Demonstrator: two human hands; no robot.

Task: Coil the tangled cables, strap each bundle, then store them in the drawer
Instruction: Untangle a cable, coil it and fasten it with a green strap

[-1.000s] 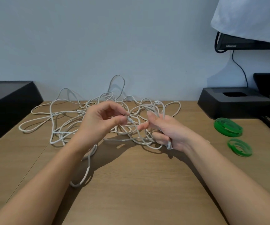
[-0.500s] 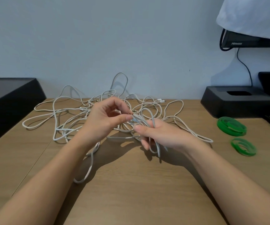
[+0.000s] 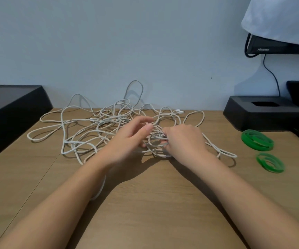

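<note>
Right now both hands sit in the cable tangle at the far middle of the desk.

Spread in loose loops along the desk's far edge, the white cables reach from its left part past the middle, with one loop standing up at the far edge. The right hand lies on the tangle's right end, its fingers curled round a small bunch of loops. The left hand is just beside it, fingers bent and thumb tip among the strands; whether it pinches one I cannot tell. One strand runs under the left forearm toward the desk's near side. Two green straps lie on the desk's right side, well apart from the hands.
</note>
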